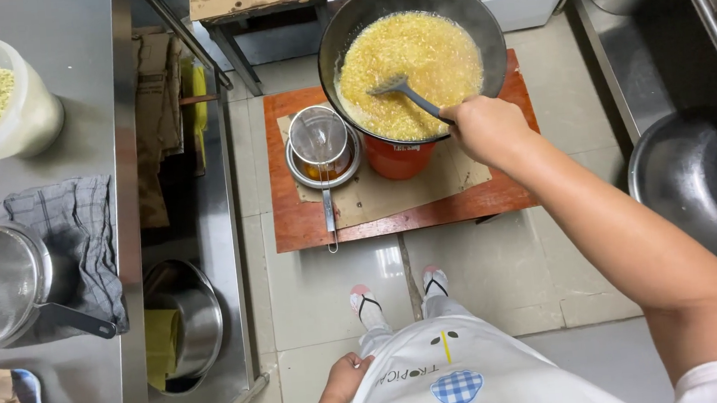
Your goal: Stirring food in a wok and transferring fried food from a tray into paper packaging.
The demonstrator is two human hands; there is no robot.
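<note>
a: right hand (pixel 483 127) closed round the dark handle of a slotted spatula (pixel 402 87), blade buried in the yellow grainy mix (pixel 410 66) near the middle of the big black wok (pixel 357 22).

b: and left hand (pixel 345 377)?

a: down by the hip, against the white apron (pixel 460 374), fingers loosely curled, holding nothing. well apart from the right.

b: wok perched on what?

a: on an orange bucket (pixel 398 156), itself on a low red-brown table (pixel 308 223) covered with cardboard. narrow base under a wide pan.

b: so likely to tip?

a: possibly, if pushed hard toward one rim with no second hand steadying. also mix sitting close to the near rim, so easy to flick over onto the tiled floor (pixel 332 290), right ahead of the sandalled feet (pixel 399 296).

b: anything beside it?

a: a wire strainer (pixel 319 137) resting on a small metal bowl (pixel 297 169), just left of the bucket. near enough to knock with a wide sweep.
</note>
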